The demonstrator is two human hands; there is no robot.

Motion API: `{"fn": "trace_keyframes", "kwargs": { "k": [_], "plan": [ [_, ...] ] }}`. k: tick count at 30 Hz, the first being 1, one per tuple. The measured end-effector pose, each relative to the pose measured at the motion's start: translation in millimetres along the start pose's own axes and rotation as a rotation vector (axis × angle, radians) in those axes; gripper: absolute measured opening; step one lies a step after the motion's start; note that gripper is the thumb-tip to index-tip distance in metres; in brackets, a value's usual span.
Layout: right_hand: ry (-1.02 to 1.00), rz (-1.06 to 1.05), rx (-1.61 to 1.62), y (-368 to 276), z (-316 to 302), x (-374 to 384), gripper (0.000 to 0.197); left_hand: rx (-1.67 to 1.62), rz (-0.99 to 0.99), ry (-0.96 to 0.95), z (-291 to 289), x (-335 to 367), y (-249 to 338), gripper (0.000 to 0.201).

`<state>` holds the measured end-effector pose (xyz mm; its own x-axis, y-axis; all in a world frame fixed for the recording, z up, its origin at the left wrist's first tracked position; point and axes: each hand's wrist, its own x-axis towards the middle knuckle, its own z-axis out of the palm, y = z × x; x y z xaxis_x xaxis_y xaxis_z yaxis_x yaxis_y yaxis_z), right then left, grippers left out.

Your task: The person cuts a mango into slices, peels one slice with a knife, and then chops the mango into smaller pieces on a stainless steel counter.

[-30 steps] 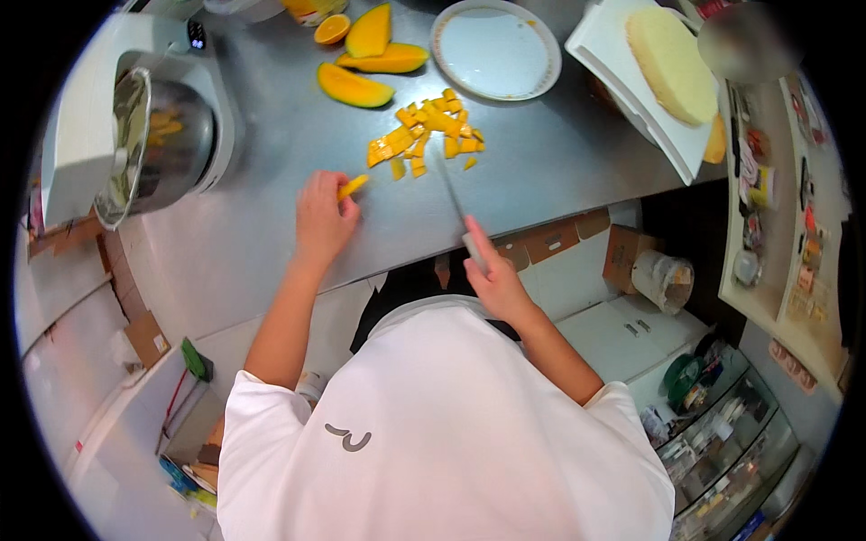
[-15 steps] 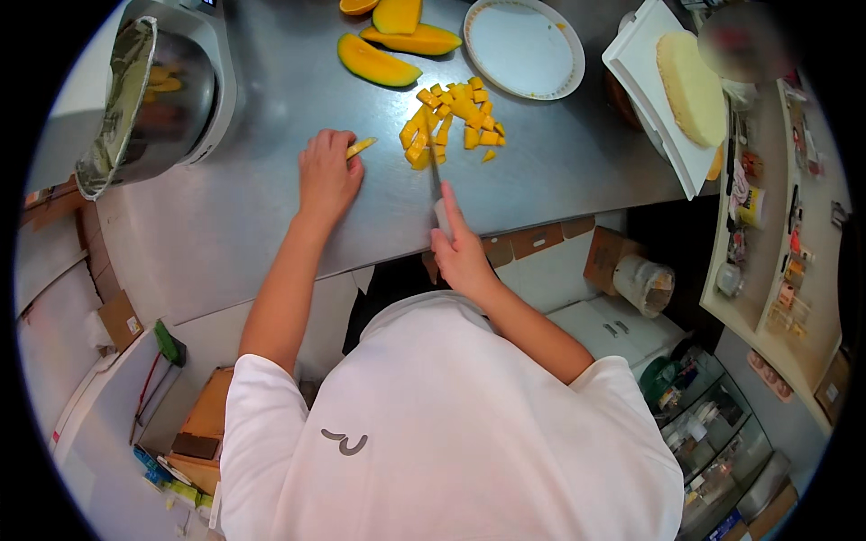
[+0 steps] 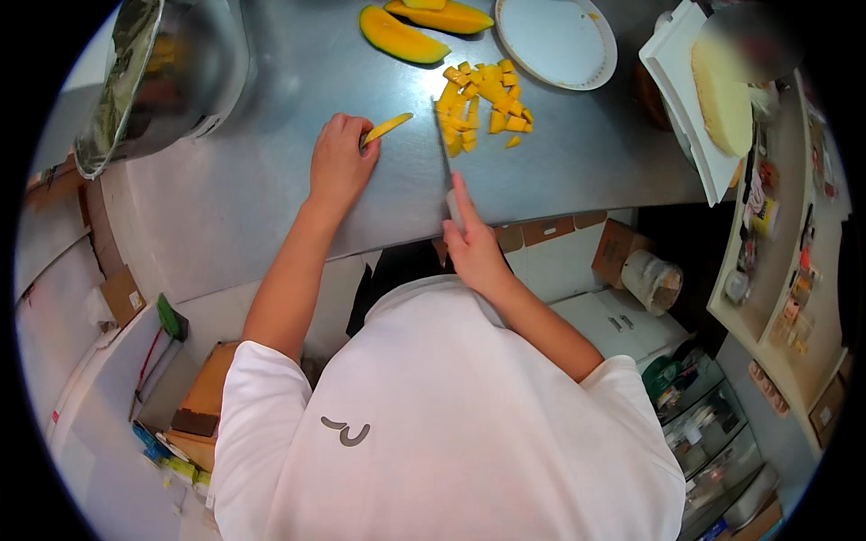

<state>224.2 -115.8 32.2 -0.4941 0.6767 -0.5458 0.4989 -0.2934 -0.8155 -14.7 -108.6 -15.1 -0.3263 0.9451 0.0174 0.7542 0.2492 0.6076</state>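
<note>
My left hand point(image 3: 344, 159) rests at the steel table with its fingers closed on a mango strip point(image 3: 391, 127), which sticks out to the right. In my right hand point(image 3: 474, 252) is a knife point(image 3: 454, 206), gripped by its pale handle with the forefinger stretched along it. The thin blade points away from me along the left edge of a heap of diced mango point(image 3: 490, 87). Beyond the heap lie skin-on mango pieces point(image 3: 403, 34), their orange flesh facing up.
A white plate point(image 3: 557, 41) with a few orange bits stands behind the diced mango. At far left is a metal mixing bowl point(image 3: 126, 99) smeared with cream. A white tray point(image 3: 672, 86) bearing a pale cake layer point(image 3: 722, 99) sits at right. Shelves point(image 3: 776, 225) with small goods stand beyond it.
The knife blade has moved from among the mango pieces to the heap's left edge. More of the strip in my left hand now shows. The whole view has shifted slightly.
</note>
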Motion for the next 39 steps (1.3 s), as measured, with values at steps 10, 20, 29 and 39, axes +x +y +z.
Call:
{"fn": "trace_keyframes", "kwargs": {
  "k": [10,20,29,39],
  "plan": [
    [-0.119,-0.009,-0.171,-15.8,8.1,16.6,0.074,-0.065,0.069,0.063,9.9,-0.4,-2.9,0.014],
    [-0.027,-0.171,-0.216,12.7,6.9,-1.1,0.075,-0.005,0.095,0.097,15.3,0.2,4.2,0.018],
    [-0.016,-0.201,-0.255,18.1,2.0,-11.0,0.071,0.041,0.115,0.092,20.9,0.1,8.4,0.020],
    [0.041,-0.338,-0.207,-2.5,11.6,1.0,0.074,-0.008,0.117,0.135,24.9,0.9,11.2,0.018]
  ]
}}
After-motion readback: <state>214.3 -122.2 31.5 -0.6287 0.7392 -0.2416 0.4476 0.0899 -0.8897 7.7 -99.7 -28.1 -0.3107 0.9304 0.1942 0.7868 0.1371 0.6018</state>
